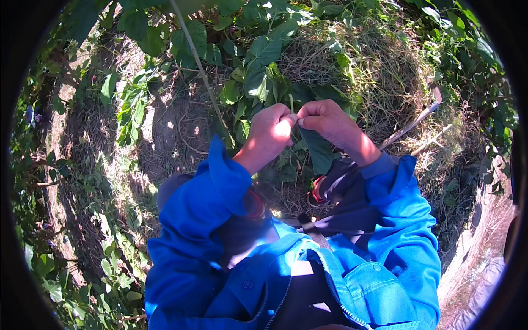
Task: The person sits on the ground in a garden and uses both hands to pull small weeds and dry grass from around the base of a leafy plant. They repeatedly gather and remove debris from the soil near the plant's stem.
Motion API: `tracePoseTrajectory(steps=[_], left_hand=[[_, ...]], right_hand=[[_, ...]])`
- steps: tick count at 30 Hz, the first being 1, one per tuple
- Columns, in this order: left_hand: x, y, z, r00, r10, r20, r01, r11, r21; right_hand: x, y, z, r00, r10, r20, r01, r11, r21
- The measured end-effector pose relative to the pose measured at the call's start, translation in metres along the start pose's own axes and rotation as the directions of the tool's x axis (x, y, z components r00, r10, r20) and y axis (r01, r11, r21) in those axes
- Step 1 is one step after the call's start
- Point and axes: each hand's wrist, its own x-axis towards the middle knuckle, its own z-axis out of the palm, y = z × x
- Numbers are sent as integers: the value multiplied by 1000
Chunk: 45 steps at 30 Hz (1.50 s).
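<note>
My left hand [270, 134] pinches a pale green stem [291, 102] between thumb and forefinger, and a short length of it sticks up above the fingertips. The thumb and forefinger of my right hand [328, 123] are pinched together at the same spot, against the left fingertips. Exactly how the stem passes between the two hands is hidden. A large dark green leaf [318, 152] hangs just below my right fingers. Behind both hands stand broad-leaved green plants [264, 80], partly in sun.
A thin bare stalk [198, 60] slants down left of my hands. On the right, a wooden-looking stick [412, 121] lies over dry grass [371, 70]. A shoe with red trim [316, 192] is below my hands. Leafy vines [474, 53] edge the right side.
</note>
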Motion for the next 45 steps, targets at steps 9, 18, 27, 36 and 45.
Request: tracePoseTrajectory(steps=[9,18,27,36,45], left_hand=[[-1,1,3,1000,2,-20,-3,1000,-30],[7,3,-17,983,36,-182,-51,996,-79],[14,3,-30,968,-23,-250,-19,986,-165],[12,5,-25,976,-46,-212,36,998,-48],[7,-4,-9,987,9,-163,-8,1000,2]], right_hand=[[2,3,-4,1000,-2,5,3,998,-56],[-4,-7,-3,989,136,50,-133,989,-59],[2,3,-14,987,138,-78,-133,989,60],[3,1,-25,983,-94,-157,97,995,11],[-3,-7,1,997,-64,-36,60,994,-91]])
